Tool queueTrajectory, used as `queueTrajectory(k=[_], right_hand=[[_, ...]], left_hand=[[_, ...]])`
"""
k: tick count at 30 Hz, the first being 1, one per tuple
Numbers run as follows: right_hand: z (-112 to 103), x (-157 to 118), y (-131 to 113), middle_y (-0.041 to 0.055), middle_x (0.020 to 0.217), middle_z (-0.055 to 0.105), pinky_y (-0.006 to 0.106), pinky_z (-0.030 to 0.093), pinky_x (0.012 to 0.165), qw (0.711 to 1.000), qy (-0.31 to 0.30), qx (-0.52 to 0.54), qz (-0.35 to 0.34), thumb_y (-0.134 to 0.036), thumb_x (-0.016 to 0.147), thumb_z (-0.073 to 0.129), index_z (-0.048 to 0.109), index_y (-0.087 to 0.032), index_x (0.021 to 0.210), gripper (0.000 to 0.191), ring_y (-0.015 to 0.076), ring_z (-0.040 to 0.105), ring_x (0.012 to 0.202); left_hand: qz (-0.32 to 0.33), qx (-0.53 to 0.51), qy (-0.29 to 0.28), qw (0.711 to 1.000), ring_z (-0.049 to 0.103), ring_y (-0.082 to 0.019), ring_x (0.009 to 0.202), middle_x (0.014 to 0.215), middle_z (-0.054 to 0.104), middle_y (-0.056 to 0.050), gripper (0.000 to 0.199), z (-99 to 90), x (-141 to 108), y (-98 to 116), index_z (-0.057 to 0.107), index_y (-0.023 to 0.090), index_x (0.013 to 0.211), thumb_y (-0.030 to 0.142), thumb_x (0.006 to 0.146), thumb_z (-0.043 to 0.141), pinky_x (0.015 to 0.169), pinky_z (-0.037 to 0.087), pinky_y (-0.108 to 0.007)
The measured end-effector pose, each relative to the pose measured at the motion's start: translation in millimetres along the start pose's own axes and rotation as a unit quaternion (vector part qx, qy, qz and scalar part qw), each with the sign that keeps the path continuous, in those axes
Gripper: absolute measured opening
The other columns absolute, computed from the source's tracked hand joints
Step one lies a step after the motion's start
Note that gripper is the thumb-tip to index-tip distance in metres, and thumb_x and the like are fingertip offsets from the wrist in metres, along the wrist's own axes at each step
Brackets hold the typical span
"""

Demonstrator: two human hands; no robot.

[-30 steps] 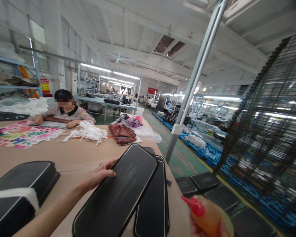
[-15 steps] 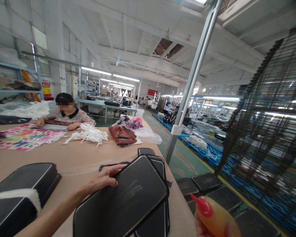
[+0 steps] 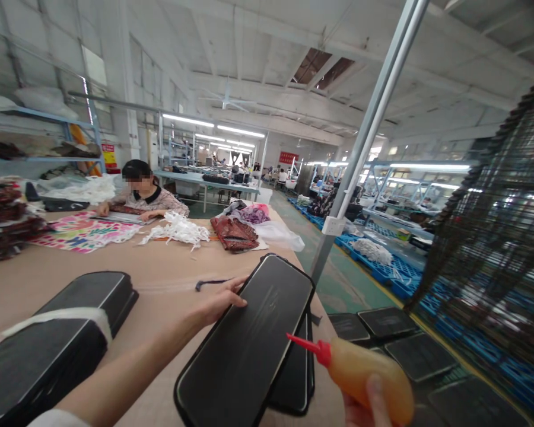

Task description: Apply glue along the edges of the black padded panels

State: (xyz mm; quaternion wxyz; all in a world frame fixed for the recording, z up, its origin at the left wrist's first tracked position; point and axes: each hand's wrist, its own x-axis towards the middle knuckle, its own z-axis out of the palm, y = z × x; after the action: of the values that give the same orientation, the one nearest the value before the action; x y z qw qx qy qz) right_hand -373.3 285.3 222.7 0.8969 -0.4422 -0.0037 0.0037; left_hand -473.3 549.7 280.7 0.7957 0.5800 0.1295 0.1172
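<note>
A black rounded panel point(image 3: 249, 350) is tilted above the table, its upper left edge held by my left hand point(image 3: 225, 299). More black panels point(image 3: 296, 379) lie beneath it near the table's right edge. At the lower right, my right hand point(image 3: 371, 403) grips a squeeze bottle point(image 3: 367, 376) of amber liquid. The bottle's red nozzle points left, towards the panel's right edge. A stack of black panels point(image 3: 57, 344) tied with a white band stands on the left.
Across the brown table point(image 3: 160, 290) sits a person point(image 3: 146, 196) beside white strips point(image 3: 178, 231) and a reddish-brown bundle point(image 3: 234, 233). A metal post point(image 3: 360, 154) rises past the right edge. Panels point(image 3: 420, 356) lie lower right.
The held panel has turned to point more away from me. The bottle has swung so its nozzle shows fully, pointing left. The whole view has shifted, with the scene further right.
</note>
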Motion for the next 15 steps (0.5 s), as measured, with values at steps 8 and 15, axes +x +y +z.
queueTrajectory(k=[8,15], right_hand=[[38.2,7.4,-10.3,0.0045,0.111,0.054,0.030,0.046,0.082,0.997,0.043,0.013,-0.059,-0.032,0.057,0.075,0.049,-0.018,0.110,0.062,0.0189,0.052,0.098],[2.1,-10.0,-7.0,0.0049,0.091,0.061,0.027,0.048,0.071,0.999,0.021,0.028,-0.013,-0.035,0.062,0.071,0.045,-0.015,0.113,0.061,0.0184,0.058,0.084]], left_hand=[[-0.018,0.002,-0.021,1.000,0.060,-0.025,0.092,0.111,0.061,-0.004,0.077,35.7,-0.6,2.5,0.044,0.022,0.125,0.002,0.051,0.053,0.074,0.048,-0.033],[-0.035,0.028,0.163,0.986,0.063,-0.019,0.085,0.102,0.065,-0.001,0.073,24.9,27.1,12.6,0.033,0.027,0.130,0.010,0.065,0.060,0.069,0.052,-0.029]])
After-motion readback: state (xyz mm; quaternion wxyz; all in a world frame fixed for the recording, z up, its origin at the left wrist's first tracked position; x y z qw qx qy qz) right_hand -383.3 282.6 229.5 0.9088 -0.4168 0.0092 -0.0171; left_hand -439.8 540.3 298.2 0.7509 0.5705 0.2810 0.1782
